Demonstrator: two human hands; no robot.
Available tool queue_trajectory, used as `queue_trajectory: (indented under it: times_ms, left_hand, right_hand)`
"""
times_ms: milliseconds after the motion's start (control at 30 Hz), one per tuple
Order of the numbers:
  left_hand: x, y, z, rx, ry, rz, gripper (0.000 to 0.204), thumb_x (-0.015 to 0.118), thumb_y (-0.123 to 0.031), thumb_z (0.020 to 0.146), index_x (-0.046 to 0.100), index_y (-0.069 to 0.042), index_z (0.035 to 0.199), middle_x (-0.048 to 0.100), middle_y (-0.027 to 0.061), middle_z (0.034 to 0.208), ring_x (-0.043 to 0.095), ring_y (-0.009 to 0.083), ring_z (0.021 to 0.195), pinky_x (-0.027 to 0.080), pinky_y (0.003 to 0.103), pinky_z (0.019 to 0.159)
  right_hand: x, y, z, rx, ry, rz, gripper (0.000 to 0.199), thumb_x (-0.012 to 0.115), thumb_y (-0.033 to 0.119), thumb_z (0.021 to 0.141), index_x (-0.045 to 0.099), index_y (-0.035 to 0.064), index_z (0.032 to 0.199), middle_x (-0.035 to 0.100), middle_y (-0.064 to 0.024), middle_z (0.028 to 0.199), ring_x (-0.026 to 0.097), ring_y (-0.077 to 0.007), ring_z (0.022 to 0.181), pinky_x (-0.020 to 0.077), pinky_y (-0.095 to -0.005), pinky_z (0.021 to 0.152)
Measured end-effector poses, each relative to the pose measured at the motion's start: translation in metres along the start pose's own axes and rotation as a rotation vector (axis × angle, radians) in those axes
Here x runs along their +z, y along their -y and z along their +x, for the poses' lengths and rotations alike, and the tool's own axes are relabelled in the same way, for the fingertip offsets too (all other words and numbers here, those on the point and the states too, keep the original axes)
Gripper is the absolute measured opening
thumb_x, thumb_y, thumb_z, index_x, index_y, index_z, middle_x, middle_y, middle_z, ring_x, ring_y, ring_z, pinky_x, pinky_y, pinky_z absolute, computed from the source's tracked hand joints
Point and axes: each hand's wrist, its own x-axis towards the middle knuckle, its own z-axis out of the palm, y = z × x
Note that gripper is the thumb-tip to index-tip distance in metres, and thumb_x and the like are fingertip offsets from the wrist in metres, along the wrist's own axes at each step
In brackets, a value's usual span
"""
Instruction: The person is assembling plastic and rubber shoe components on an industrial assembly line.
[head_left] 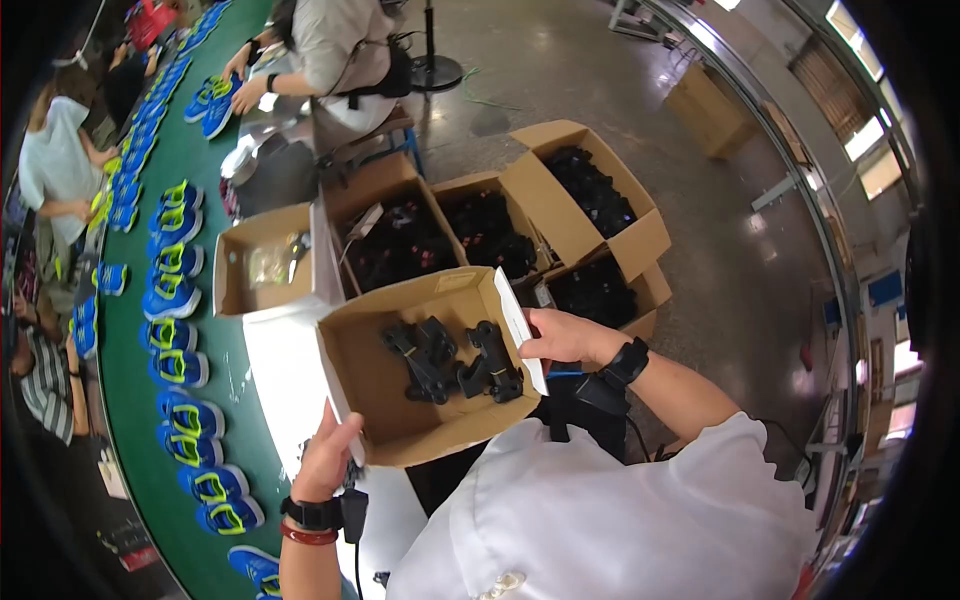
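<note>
Cardboard box (400, 400), open-topped and brown, sits lifted between both my hands above the white tabletop (285, 370), just beside the green conveyor (130, 400) where blue and yellow shoes (175, 295) ride in a long row. From my remote seat I judge the box light: only a handful of black plastic parts (450, 360) lie loose on its floor, the rest of it bare. The card looks thin and will flex if squeezed at mid-wall, and the parts would probably slide and rattle if it tips, so I reckon the corners and rims are the places to hold, where the folds stiffen it. My left hand (325, 460) is closed on the near left corner, thumb up against the outer wall and fingers hidden beneath or behind it. My right hand (565, 335) pinches the white-faced flap (520, 325) at the right rim, fingers curled round its edge, thumb side toward me; neither hand lies slack or spread. A black band with a cable wraps each wrist. Beyond the held box stand more open cartons (480, 225) packed dark with what look like the same black parts, and one carton (262, 260) holding a clear bag. At the top of the frame another person (340, 50) bends to the belt with both hands on a shoe; others stand along the conveyor's far left side.
</note>
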Motion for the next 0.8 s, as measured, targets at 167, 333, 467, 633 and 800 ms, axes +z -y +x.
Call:
queue_trajectory:
  times_ms: [167,333,467,633,800]
  left_hand:
    - [0.051,0.015,0.1,-0.202,0.047,0.101,0.064,0.046,-0.011,0.082,0.025,-0.001,0.141,0.041,0.0106,0.132,0.039,0.0211,0.119,0.028,0.032,0.104]
    - [0.114,0.015,0.208,-0.157,-0.003,0.223,0.068,0.048,-0.007,0.077,0.025,-0.006,0.141,0.044,0.0092,0.126,0.041,0.0202,0.115,0.032,0.032,0.101]
    - [0.163,0.031,0.313,-0.248,-0.048,0.224,0.074,0.052,-0.006,0.077,0.018,-0.008,0.143,0.042,0.0088,0.127,0.044,0.0217,0.116,0.036,0.034,0.1]
    - [0.221,0.071,0.443,-0.326,-0.042,0.232,0.074,0.053,-0.004,0.078,0.018,-0.009,0.143,0.043,0.01,0.126,0.045,0.0209,0.113,0.038,0.033,0.097]
    - [0.277,0.11,0.524,-0.427,-0.103,0.229,0.08,0.051,-0.002,0.076,0.013,-0.008,0.146,0.046,0.0094,0.117,0.049,0.0188,0.098,0.043,0.03,0.086]
  right_hand:
    - [-0.094,-0.057,0.012,0.101,0.031,0.237,0.041,0.054,0.029,0.091,0.05,-0.0017,0.117,0.063,-0.0122,0.097,0.065,-0.0191,0.078,0.0552,-0.0297,0.064]
    - [-0.219,-0.205,0.091,0.183,-0.638,0.624,0.032,0.055,0.03,0.093,0.054,0.0034,0.11,0.06,-0.0067,0.096,0.058,-0.0159,0.084,0.0501,-0.0306,0.071]
    - [-0.328,-0.327,0.134,0.314,-1.023,-0.101,0.04,0.069,0.01,0.074,0.053,0.0004,0.11,0.062,-0.0138,0.09,0.061,-0.0266,0.081,0.05,-0.0361,0.075]
    - [-0.432,-0.417,0.163,0.475,-1.083,-0.378,0.058,0.068,0.004,0.069,0.047,0.0057,0.123,0.05,-0.0212,0.116,0.048,-0.0385,0.111,0.0428,-0.043,0.093]
    - [-0.506,-0.446,0.181,0.604,-0.926,-0.575,0.077,0.075,0.01,0.066,0.04,0.0109,0.134,0.045,-0.0187,0.126,0.044,-0.0375,0.116,0.0401,-0.0419,0.097]
